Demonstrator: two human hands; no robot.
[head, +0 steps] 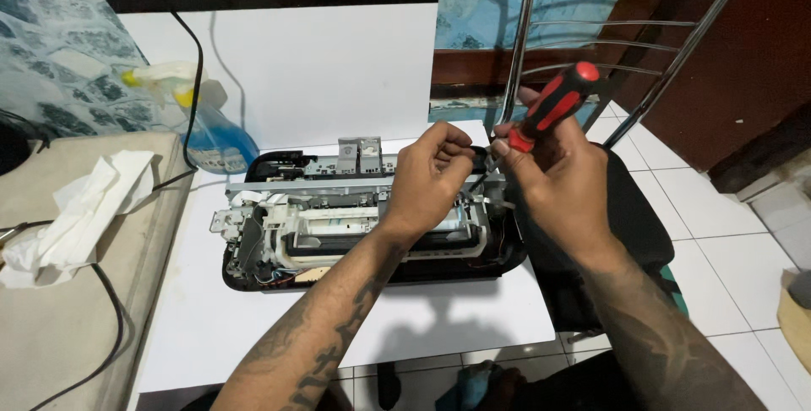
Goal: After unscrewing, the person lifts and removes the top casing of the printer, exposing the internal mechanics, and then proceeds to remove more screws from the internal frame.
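White crumpled tissue [72, 212] lies on the beige surface [51, 326] at far left, with a blue spray bottle [203, 128] just beyond it at the back left corner of the white table [253, 326]. Across the table's middle I see the opened printer [338, 229], long axis running left to right, covers off, mechanism bare. My left hand [427, 179] sits over its right rear part, fingers pinched together on a small dark piece there. Just to the right, my right hand [553, 166] is clamped on the red and black screwdriver [553, 107], handle tilted up and right, tip aimed down-left toward that spot, so both hands nearly touch. A metal chair back [625, 39] stands behind them.
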